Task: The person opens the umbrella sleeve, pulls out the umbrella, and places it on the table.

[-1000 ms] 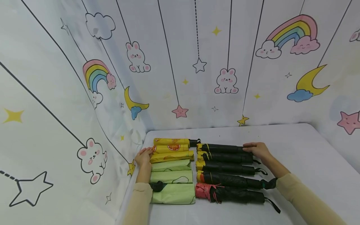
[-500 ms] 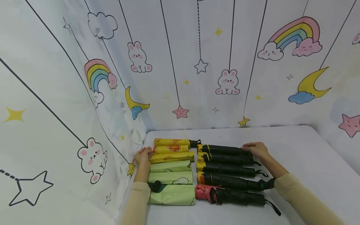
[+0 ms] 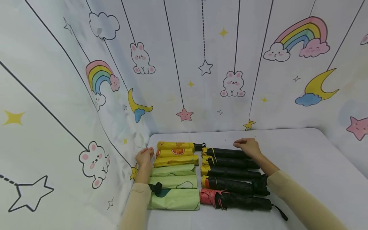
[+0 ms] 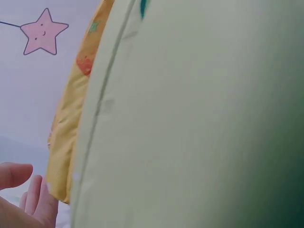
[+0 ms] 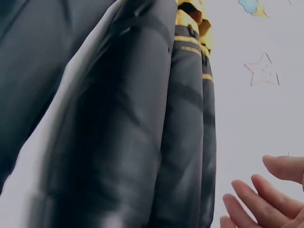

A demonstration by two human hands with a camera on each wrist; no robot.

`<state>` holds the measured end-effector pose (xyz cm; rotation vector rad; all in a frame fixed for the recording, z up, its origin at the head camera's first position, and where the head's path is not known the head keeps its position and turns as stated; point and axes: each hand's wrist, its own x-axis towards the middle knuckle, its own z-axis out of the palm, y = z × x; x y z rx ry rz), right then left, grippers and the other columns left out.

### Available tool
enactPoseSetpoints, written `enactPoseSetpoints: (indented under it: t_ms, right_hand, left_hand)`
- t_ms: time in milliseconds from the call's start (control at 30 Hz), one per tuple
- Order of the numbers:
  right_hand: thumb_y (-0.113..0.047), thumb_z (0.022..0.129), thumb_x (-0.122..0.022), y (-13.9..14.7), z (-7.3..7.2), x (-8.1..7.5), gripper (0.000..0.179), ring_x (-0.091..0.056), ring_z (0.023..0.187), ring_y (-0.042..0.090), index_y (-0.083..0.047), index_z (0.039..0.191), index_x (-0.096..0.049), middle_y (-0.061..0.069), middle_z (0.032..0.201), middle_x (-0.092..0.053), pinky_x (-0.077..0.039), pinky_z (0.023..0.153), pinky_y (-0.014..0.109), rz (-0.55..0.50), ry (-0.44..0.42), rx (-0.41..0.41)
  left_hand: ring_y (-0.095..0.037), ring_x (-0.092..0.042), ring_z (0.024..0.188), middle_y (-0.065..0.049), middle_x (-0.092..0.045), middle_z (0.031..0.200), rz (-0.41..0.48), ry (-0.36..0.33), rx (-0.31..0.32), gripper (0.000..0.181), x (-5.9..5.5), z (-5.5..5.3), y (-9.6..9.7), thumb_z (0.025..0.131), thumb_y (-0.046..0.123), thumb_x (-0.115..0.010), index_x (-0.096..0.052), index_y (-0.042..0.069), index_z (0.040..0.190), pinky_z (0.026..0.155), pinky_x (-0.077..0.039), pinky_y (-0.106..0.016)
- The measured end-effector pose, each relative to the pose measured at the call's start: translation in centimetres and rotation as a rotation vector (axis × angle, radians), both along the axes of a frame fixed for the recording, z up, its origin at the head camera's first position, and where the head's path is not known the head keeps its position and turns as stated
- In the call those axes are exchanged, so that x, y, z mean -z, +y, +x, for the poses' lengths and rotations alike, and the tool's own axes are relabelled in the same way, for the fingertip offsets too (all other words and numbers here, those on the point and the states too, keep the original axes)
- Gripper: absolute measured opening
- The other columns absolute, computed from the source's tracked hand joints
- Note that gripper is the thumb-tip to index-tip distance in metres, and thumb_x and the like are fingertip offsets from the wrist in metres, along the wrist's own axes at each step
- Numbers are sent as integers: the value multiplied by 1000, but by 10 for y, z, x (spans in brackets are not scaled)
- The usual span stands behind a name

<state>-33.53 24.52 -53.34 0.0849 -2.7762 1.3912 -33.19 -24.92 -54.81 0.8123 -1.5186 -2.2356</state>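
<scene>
In the head view, my left hand (image 3: 144, 156) is beside the left ends of the yellow fruit-printed bundles (image 3: 175, 153). Its fingers look relaxed in the left wrist view and hold nothing; whether they touch the yellow cloth (image 4: 66, 161) I cannot tell. Over the farthest black folding umbrella (image 3: 227, 152) reaches my right hand (image 3: 249, 147), fingers loosely bent and holding nothing in the right wrist view, apart from the black umbrellas (image 5: 183, 142). The farthest yellow bundle, with a black handle (image 3: 198, 147), looks like a folding umbrella.
Several pale-green folded bundles (image 3: 175, 199) lie nearer me in the left column. The right column holds several black umbrellas with yellow ends and one with a red end (image 3: 208, 195), its strap (image 3: 280, 212) trailing right. A printed white cloth wall (image 3: 201, 118) bounds the white table (image 3: 310, 166).
My right hand has lifted off the right ends of the black umbrellas and moved left and away from me. The left hand has drawn slightly left from the yellow bundles. The bundles look unmoved.
</scene>
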Motion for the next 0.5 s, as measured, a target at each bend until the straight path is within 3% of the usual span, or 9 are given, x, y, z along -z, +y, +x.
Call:
enactPoseSetpoints:
  t_ms: [267,500]
  right_hand:
    - [-31,99,-74,-45,-16,0,34,-70,103,36,-2,116,-77,19,116,-75,-59,85,49,31,16,-52]
    - [-33,97,-75,-76,-31,7,37,-68,106,37,-1,116,-77,19,118,-73,-57,90,52,3,-57,-38]
  left_hand:
    - [-35,-65,125,-29,-62,139,-46,8,12,45,-8,-4,-4,96,-11,-66,-55,-9,140,108,-51,-43]
    - [-36,-63,127,-28,-62,140,-64,9,47,44,-9,-12,-2,99,-6,-65,-55,-6,142,106,-54,-39]
